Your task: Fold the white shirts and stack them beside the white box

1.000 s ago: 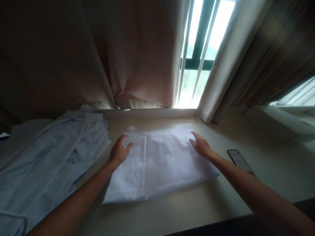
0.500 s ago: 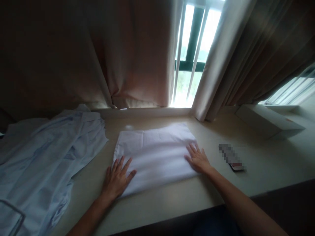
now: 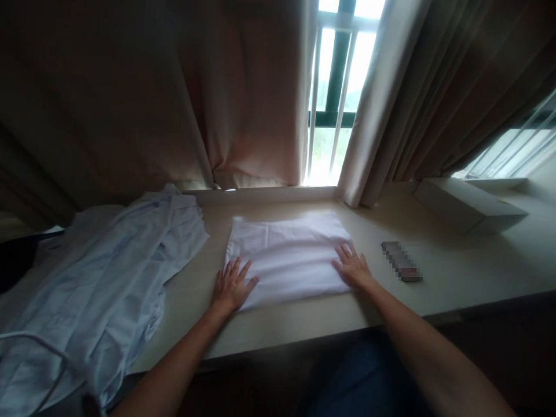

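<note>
A folded white cloth garment (image 3: pixel 291 255), roughly a rectangle, lies flat on the pale tabletop (image 3: pixel 278 327); its exact kind I cannot tell. On its left edge rests my left hand (image 3: pixel 232 285), palm down with the fingers spread. My right hand (image 3: pixel 353 266) lies the same way on the right edge, fingers apart. Neither hand grips the cloth. Soft creases run across the fabric between them.
A heap of white shirts (image 3: pixel 130 260) lies at the left, with a white wire or cable loop (image 3: pixel 35 336) over its near end. A blurred-out phone-like item (image 3: pixel 402 262) and a pale box (image 3: pixel 473 202) are at the right. Curtains (image 3: pixel 260 116) hang behind.
The view has shifted, so more of the table's front edge and my legs shows. Both hands stay flat on the folded cloth, which looks unchanged.
</note>
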Demonstrator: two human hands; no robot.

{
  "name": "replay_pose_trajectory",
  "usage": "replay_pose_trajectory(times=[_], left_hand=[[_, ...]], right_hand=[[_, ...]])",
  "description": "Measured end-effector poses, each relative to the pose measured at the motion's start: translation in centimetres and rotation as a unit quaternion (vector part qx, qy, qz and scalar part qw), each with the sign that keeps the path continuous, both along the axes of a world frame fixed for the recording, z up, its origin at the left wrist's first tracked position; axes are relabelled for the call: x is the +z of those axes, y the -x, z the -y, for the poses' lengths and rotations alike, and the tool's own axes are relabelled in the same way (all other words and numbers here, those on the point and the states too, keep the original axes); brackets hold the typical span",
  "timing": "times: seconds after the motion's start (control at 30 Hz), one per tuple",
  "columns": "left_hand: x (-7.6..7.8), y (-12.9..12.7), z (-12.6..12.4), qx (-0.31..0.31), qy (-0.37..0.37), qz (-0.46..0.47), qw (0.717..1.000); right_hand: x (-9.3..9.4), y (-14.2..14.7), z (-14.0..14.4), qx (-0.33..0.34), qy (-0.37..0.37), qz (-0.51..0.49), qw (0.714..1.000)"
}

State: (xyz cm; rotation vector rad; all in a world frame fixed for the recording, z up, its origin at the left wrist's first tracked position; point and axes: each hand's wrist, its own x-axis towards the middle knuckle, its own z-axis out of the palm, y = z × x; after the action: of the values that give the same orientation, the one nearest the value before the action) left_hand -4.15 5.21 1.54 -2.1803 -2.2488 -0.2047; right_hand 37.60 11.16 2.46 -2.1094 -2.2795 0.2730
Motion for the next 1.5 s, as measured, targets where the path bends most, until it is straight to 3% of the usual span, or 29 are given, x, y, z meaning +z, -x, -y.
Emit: replay_pose_trajectory(times=[0.2,0.5,0.77,0.9,1.0,1.1,1.2,1.5], left_hand=[[1.0,-1.1,0.2,0.002,0.013,0.008,1.0],[0.7,-1.7,-0.4,0.013,0.045,0.013,0.999],[5.3,0.0,-4.6,-0.074,0.256,-0.017,0.964],[5.6,0.2,-4.6,-0.087,0.289,-0.028,0.953],[4.0,-0.4,-2.7,-0.068,0.253,-0.019,0.965],[1.8,-1.0,-0.4,-0.028,0.123,-0.006,0.992],[0.3,-1.1,0.7,-0.017,0.029,0.01,0.999],[0.5,-0.6,1.1,-0.017,-0.025,0.053,0.998]], right_hand=[[-0.5,-1.1,0.6,0.007,0.003,-0.002,1.0],[-1.0,-1.9,0.5,0.02,-0.016,-0.026,0.999],[-1.0,-2.4,0.9,0.012,-0.028,-0.049,0.998],[-0.9,-2.6,1.0,0.019,-0.03,-0.044,0.998],[-0.9,-2.5,0.9,0.013,-0.023,-0.029,0.999],[-0.7,-2.3,0.8,0.012,-0.024,-0.02,0.999],[-0.5,-2.0,0.9,0.016,-0.03,-0.008,0.999],[-0.5,-1.0,1.6,-0.017,-0.091,0.025,0.995]])
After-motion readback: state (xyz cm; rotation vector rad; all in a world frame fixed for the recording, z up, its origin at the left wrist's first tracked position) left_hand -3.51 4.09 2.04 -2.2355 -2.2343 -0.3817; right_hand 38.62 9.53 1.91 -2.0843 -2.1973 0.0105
